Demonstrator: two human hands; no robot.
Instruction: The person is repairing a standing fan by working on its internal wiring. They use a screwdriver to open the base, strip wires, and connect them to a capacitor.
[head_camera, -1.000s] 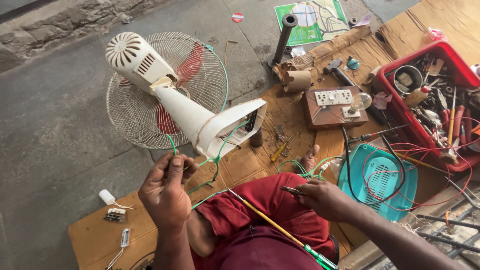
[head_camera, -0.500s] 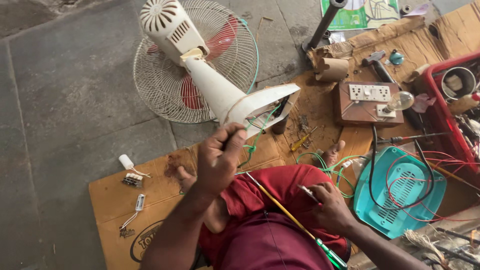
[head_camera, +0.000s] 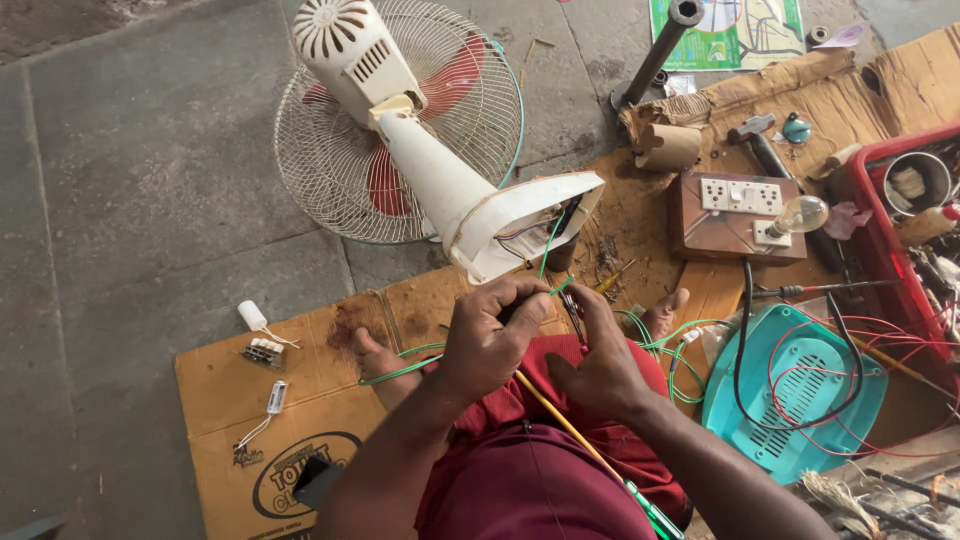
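Since the previous frame the right hand has risen to meet the left hand. Two hands, fingers curled together, pinching one green wire above the lap. One fan lies on the floor, long axis diagonal, base pointing toward the hands.

Green wire: thin, runs from open white fan base down to centre; small tool w/ dark tips beside it.

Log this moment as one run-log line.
left hand: pinching green wire | right hand: small tool at wire end | fan base: open, lying on cardboard
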